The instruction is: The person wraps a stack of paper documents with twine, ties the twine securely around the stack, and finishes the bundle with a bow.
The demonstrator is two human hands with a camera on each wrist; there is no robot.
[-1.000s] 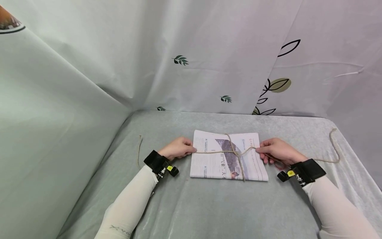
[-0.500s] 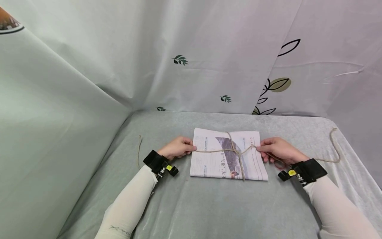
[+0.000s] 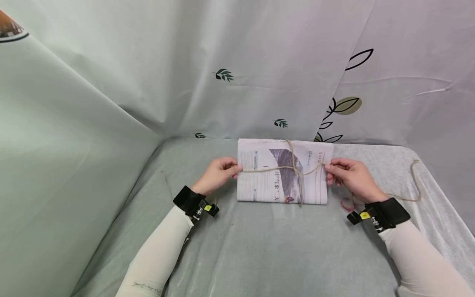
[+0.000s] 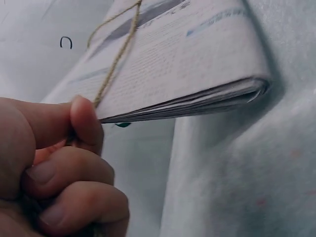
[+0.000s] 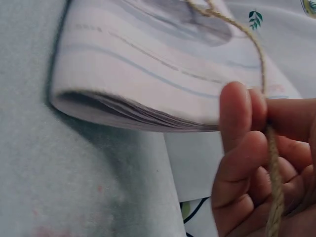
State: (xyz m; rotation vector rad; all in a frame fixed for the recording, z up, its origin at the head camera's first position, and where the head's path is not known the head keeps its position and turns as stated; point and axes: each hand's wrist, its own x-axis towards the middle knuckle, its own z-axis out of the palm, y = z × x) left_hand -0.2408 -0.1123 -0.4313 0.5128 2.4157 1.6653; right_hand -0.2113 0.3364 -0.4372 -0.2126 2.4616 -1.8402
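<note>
A folded newspaper stack (image 3: 252,187) has twine (image 3: 267,170) crossed over its top, one strand running across and one front to back. At the stack's left edge my left hand (image 3: 219,175) pinches the twine between thumb and forefinger. My right hand (image 3: 350,177) pinches it at the right edge, and in the right wrist view the twine's tail (image 5: 274,187) runs down past the palm. Both wrist views show the folded pages of the newspaper side-on, with fingertips right at the edge. Parts of the twine are hidden behind the fingers.
Grey cloth (image 3: 282,251) covers the table. A loose twine end (image 3: 417,185) curves at the right, and a thin one (image 3: 167,183) lies at the left. By the right wrist is a small reddish loop (image 3: 347,204). White sheeting (image 3: 259,99) hangs behind and at the sides.
Both hands and the newspaper stack have moved away from me, toward the back sheeting. The twine end at the left has shifted left. The loose end at the far right stays nearly the same.
</note>
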